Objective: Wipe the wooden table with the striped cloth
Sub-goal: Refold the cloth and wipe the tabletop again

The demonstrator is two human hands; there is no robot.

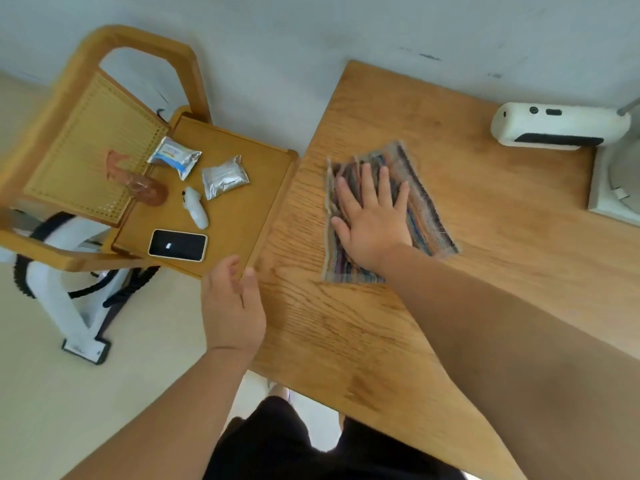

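Wooden tabletop, oak-grained, fills the right half of the head view, with one corner towards the wall. The striped cloth lies flat on it near the left edge, multicoloured, with frayed borders. Of the two hands, the right hand lies palm down on the cloth, fingers straight and spread, covering its left and middle portion; the forearm reaches in from the lower right. The left hand is at the tabletop's left edge, fingers loosely curled and holding nothing; whether it touches the edge cannot be told. On the far right of the tabletop stands a white device with a dark slot, and beside it a white base cut off by the frame. Just left of the tabletop is a wooden chair with a cane back. Its seat carries a phone with a dark screen, a silver foil packet, a blue-and-white packet, a small white object and a pink translucent bottle lying on its side.
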